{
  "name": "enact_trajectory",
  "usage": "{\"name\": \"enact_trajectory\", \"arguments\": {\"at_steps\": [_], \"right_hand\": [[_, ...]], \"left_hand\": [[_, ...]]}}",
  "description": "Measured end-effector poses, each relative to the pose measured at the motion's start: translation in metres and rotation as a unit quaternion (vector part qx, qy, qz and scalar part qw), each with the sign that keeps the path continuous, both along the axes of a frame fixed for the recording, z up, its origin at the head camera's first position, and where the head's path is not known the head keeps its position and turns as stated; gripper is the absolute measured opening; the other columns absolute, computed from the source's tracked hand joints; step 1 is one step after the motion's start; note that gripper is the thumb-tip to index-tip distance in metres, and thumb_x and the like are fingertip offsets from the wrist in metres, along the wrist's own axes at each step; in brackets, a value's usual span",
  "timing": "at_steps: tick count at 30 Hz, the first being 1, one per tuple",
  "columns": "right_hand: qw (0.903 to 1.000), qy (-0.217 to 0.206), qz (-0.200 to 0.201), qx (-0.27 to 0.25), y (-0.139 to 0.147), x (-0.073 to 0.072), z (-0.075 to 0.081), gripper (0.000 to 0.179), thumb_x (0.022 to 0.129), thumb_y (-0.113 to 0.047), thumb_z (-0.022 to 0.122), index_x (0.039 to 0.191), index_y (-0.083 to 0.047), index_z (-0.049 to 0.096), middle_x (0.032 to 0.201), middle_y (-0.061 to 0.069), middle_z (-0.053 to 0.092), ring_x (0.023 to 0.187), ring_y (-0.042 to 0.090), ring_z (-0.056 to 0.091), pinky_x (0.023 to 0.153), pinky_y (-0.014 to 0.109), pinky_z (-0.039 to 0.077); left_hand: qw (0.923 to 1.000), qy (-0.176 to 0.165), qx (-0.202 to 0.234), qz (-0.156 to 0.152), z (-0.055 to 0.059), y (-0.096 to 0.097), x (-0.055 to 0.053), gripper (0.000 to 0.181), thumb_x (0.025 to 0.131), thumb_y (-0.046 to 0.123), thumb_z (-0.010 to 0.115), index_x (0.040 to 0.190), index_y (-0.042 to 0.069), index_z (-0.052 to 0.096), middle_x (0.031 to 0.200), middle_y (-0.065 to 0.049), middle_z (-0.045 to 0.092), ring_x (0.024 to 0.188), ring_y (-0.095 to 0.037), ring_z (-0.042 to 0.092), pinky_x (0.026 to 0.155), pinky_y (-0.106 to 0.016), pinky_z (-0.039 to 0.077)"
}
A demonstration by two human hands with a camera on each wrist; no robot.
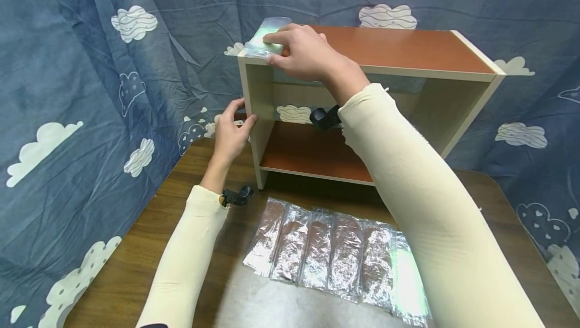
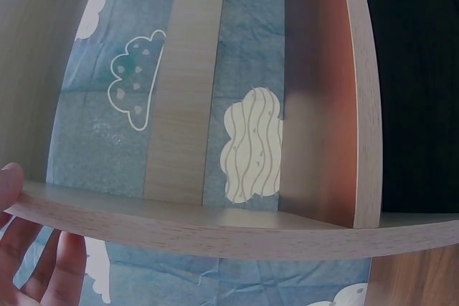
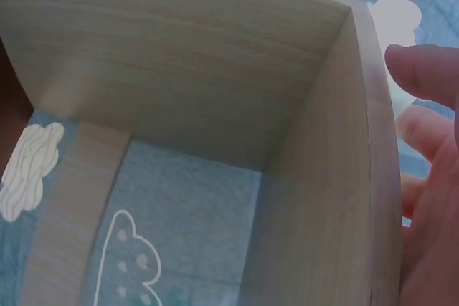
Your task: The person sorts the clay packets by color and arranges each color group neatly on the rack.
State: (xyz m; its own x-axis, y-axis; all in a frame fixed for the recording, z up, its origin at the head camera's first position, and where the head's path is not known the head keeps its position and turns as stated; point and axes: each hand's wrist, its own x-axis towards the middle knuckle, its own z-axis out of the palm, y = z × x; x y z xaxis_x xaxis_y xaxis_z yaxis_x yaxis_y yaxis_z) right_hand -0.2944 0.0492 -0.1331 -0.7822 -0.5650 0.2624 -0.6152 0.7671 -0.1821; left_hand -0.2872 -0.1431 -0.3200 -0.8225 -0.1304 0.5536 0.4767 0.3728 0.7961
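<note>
A small two-level shelf [image 1: 471,79] with a reddish-brown top stands on the table. My left hand [image 1: 230,134] grips its left side panel [image 1: 254,116], thumb on the inner side and fingers around the outside; the left wrist view shows the thumb [image 2: 10,184] and fingers at the panel's edge. On the top's left end lies a clear plastic packet [image 1: 267,33], shiny and greenish-white. My right hand [image 1: 308,51] reaches over it, index finger extended onto the packet and thumb near the front edge. The right wrist view shows the fingers [image 3: 430,134] beside the top board's edge.
Several clear plastic packets [image 1: 317,252] lie side by side in a row on the table in front of the shelf, the rightmost one greenish-white. The wooden table [image 1: 136,252] extends to the left. A blue cloth [image 1: 190,25] with white clouds hangs behind.
</note>
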Motion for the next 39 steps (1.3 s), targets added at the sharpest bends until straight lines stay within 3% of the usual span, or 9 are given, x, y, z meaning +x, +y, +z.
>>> {"name": "enact_trajectory", "arguments": {"at_steps": [15, 29, 34, 39], "right_hand": [[0.9993, -0.005, -0.027, 0.025, -0.008, -0.001, -0.002, 0.053, 0.101, -0.047, 0.045, 0.152, -0.034, 0.038, 0.160, -0.002, 0.037, 0.143, 0.022, 0.039, 0.106, 0.052, 0.034], [0.9990, 0.004, -0.031, 0.032, -0.007, -0.002, -0.002, 0.058, 0.100, -0.046, 0.048, 0.154, -0.033, 0.034, 0.161, 0.002, 0.034, 0.144, 0.025, 0.038, 0.105, 0.053, 0.035], [0.9999, 0.003, -0.012, -0.003, -0.001, -0.002, -0.004, 0.071, 0.094, -0.045, 0.057, 0.157, -0.033, 0.026, 0.166, 0.006, 0.022, 0.149, 0.031, 0.030, 0.114, 0.057, 0.031], [0.9990, 0.015, 0.016, -0.038, 0.006, 0.001, -0.006, 0.074, 0.092, -0.040, 0.060, 0.157, -0.024, 0.028, 0.165, 0.008, 0.023, 0.147, 0.034, 0.031, 0.119, 0.055, 0.030]], "left_hand": [[0.9999, -0.017, 0.004, -0.001, 0.000, 0.001, 0.001, 0.041, 0.091, 0.007, 0.068, 0.131, 0.003, 0.060, 0.127, -0.018, 0.066, 0.108, -0.032, 0.068, 0.072, -0.014, 0.055], [0.9999, 0.001, 0.011, -0.009, -0.001, 0.003, -0.001, 0.038, 0.089, 0.006, 0.067, 0.127, 0.003, 0.062, 0.120, -0.019, 0.067, 0.101, -0.029, 0.067, 0.069, -0.010, 0.052], [0.9998, -0.004, 0.012, -0.015, -0.001, 0.002, -0.003, 0.038, 0.090, 0.008, 0.067, 0.127, 0.004, 0.061, 0.122, -0.018, 0.066, 0.103, -0.030, 0.067, 0.069, -0.010, 0.053], [0.9998, -0.003, 0.011, -0.015, -0.001, 0.000, -0.006, 0.038, 0.089, 0.007, 0.068, 0.126, 0.004, 0.062, 0.121, -0.018, 0.067, 0.103, -0.031, 0.067, 0.068, -0.010, 0.053]]}}
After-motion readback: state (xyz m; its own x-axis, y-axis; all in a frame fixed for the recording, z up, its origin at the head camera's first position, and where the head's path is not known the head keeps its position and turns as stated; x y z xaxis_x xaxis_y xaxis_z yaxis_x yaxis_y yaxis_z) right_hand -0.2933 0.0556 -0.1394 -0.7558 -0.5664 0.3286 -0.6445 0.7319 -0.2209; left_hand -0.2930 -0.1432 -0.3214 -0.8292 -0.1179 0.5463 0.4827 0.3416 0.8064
